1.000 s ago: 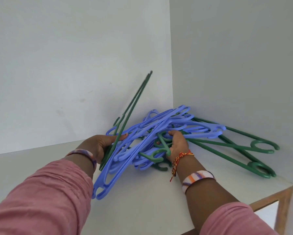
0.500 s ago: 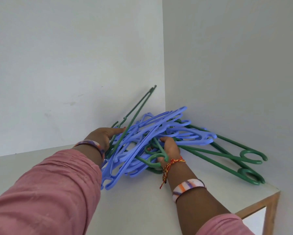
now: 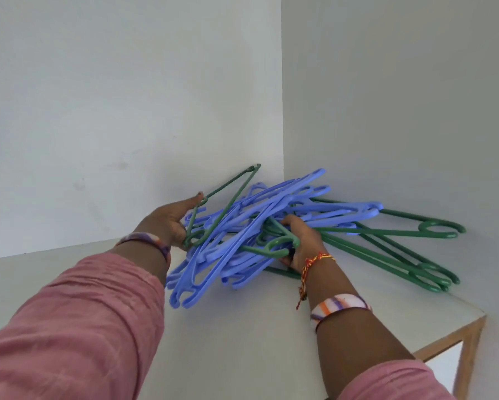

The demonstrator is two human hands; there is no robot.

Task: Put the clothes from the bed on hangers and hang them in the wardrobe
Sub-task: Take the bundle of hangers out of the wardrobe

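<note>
A tangled heap of blue plastic hangers (image 3: 260, 226) and green hangers (image 3: 386, 249) lies in the corner of a white shelf (image 3: 242, 336). My left hand (image 3: 170, 223) holds the left side of the heap, with a thin green hanger (image 3: 228, 200) sticking up along its fingers. My right hand (image 3: 300, 241) grips a green hanger hook (image 3: 277, 245) in the middle of the pile. No clothes, bed or wardrobe rail are in view.
White walls close the shelf at the back and on the right, meeting in a corner (image 3: 281, 140). The shelf's wood-edged front corner (image 3: 473, 327) is at the lower right, with an opening below it.
The thin green hanger by my left hand has tipped lower toward the pile. Both hands have stayed on the heap, and the view has shifted slightly.
</note>
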